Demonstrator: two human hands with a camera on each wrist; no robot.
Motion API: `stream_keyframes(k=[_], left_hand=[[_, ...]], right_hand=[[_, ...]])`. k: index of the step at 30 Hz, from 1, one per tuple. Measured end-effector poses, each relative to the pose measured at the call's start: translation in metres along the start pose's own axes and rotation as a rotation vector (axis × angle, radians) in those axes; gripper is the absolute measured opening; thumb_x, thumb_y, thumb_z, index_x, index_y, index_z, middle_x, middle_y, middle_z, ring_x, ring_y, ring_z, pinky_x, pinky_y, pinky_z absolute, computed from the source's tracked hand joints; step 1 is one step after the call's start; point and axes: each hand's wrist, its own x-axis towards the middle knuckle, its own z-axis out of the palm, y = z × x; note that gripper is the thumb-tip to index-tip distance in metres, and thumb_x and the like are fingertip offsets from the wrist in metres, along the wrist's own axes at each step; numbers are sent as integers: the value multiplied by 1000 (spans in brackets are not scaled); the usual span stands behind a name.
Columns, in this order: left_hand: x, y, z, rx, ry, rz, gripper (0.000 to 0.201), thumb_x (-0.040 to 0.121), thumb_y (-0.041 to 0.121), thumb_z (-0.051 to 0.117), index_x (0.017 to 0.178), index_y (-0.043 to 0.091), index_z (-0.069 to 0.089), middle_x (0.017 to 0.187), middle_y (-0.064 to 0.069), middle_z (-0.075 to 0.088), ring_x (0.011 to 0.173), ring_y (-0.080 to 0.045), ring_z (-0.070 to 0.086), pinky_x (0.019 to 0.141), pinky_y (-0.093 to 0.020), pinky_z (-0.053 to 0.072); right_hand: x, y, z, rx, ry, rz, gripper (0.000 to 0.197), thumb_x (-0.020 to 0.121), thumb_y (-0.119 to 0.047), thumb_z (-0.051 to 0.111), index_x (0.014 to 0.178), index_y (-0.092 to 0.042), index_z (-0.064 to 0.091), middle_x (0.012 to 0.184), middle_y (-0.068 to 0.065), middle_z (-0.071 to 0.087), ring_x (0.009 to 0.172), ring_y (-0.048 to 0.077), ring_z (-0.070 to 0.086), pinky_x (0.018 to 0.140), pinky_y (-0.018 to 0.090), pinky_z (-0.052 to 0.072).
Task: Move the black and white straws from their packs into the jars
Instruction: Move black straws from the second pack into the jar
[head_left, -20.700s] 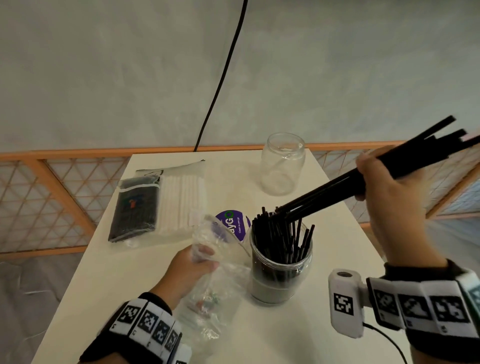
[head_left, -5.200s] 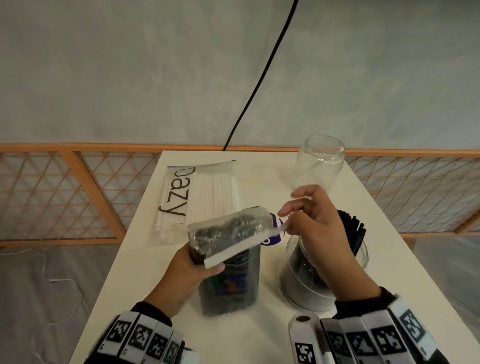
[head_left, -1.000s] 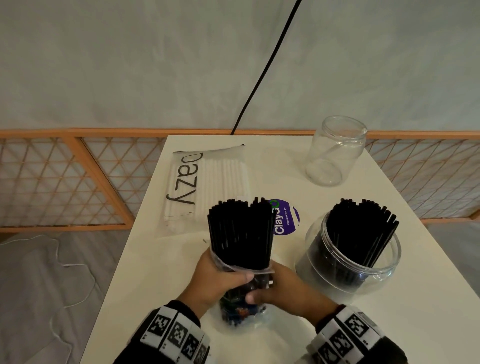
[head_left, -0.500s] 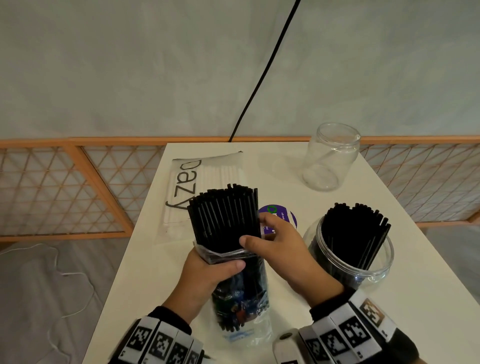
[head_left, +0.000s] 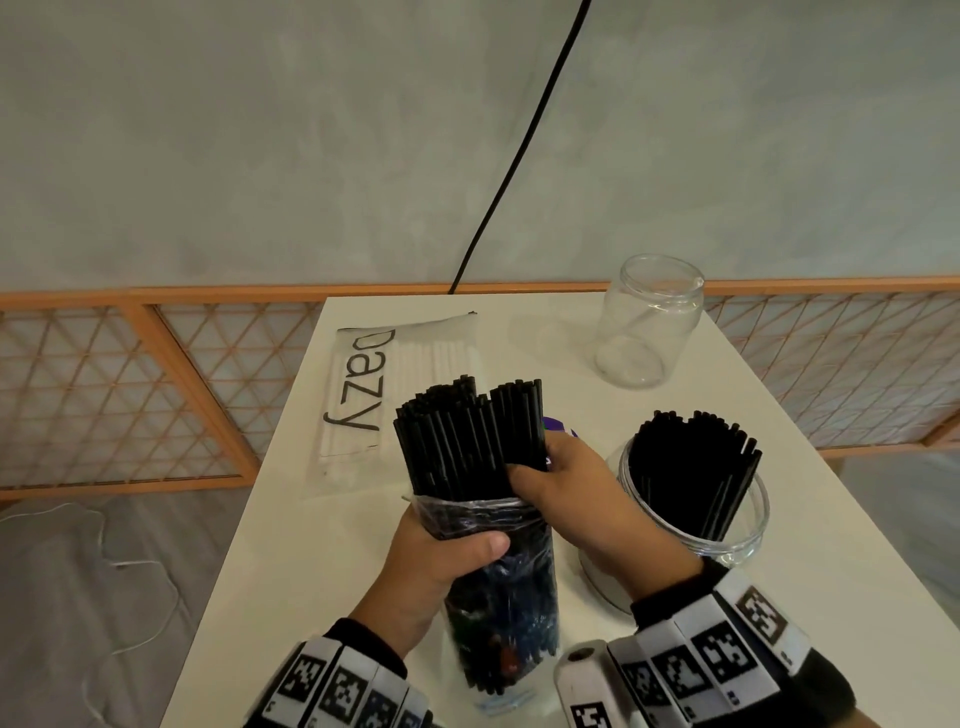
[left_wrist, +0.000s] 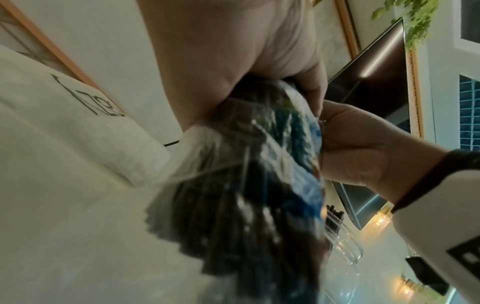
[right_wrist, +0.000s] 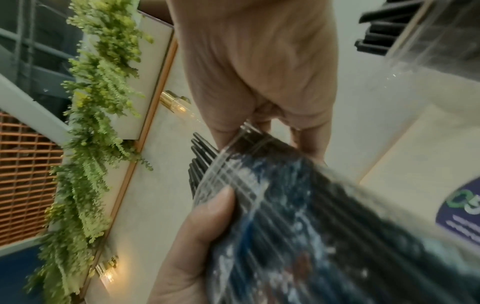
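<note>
My left hand (head_left: 441, 561) grips a clear pack of black straws (head_left: 498, 587) standing upright on the white table (head_left: 291, 561); in the left wrist view the pack (left_wrist: 246, 195) fills the middle. The black straws (head_left: 462, 441) stick out of its open top. My right hand (head_left: 566, 493) pinches a clump of these straws at the right side, which stands slightly higher than the others. To the right, a glass jar (head_left: 727, 540) holds many black straws (head_left: 696, 478). An empty glass jar (head_left: 647, 322) stands at the back right. A sealed pack of white straws (head_left: 400, 384) lies at the back left.
A purple round sticker (head_left: 556, 426) lies on the table behind my right hand. An orange lattice railing (head_left: 130, 395) runs behind and beside the table. A black cable (head_left: 519, 150) hangs down the wall. Cords lie on the grey floor at the left.
My right hand has closed on a clump of straws at the pack's right side, and that clump has risen a little above the rest. The left hand keeps its grip on the pack.
</note>
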Motion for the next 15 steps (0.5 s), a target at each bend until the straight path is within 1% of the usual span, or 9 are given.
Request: stream_keyframes(k=[2,3,4,5,7,8,10,12,15], left_hand=[[3,3,1,15,-7,7,46,48,18,79,94,23,74,95,-6,74,93,-22,69,73,-26,54],[4,5,2,23,-18,13,46,48,17,79,93,22,74,95,-6,74,92,-21,69,73,-25,54],[5,7,2,33,-30,16,47,48,16,79,94,20,73,95,-6,74,92,-21,69,73,-25,54],[5,8,3,41,-45,16,48,49,15,79,96,17,72,96,-8,74,92,-21,69,73,-24,54],[5,8,3,55,-61,6,55,49,14,79,102,11,66,97,-9,73,92,-21,69,72,-23,54],[4,7,2,58,-60,-1,58,49,13,79,104,8,64,97,-9,73,92,-21,70,72,-23,54],[1,4,2,66,-50,-16,62,47,14,80,106,7,63,98,-9,73,93,-21,69,72,-22,54],[-1,0,1,62,-34,-34,62,45,16,81,104,9,64,96,-9,74,91,-21,70,71,-22,54],[-3,-3,1,69,-29,-50,61,43,18,81,101,9,64,92,-6,74,88,-18,70,69,-20,53]], right_hand=[[0,-3,-3,-85,43,-68,18,72,-21,60,79,-5,65,95,22,64,90,32,63,78,47,53],[0,-5,-5,-105,51,-77,16,68,-27,59,77,-16,65,103,21,61,97,30,60,83,47,52],[-1,-7,-7,-111,60,-82,10,68,-28,59,78,-24,62,109,17,59,104,26,58,88,44,50],[-4,-11,-9,-101,57,-91,10,72,-22,60,80,-29,58,107,13,60,102,18,58,88,38,49],[-7,-18,-15,-32,52,-105,16,80,-6,58,85,-21,56,88,12,64,84,9,61,78,29,51],[-7,-21,-18,-23,56,-110,9,81,-5,57,87,-12,58,86,16,65,81,13,63,76,32,52],[-5,-24,-24,-55,78,-112,13,83,-12,57,92,-4,61,91,19,67,87,26,65,82,45,53],[-4,-27,-25,-61,85,-99,24,84,-18,57,91,4,60,91,25,66,86,35,64,81,52,52],[-5,-30,-26,-41,134,-119,40,75,-27,52,85,11,53,78,28,59,71,37,58,68,50,49]])
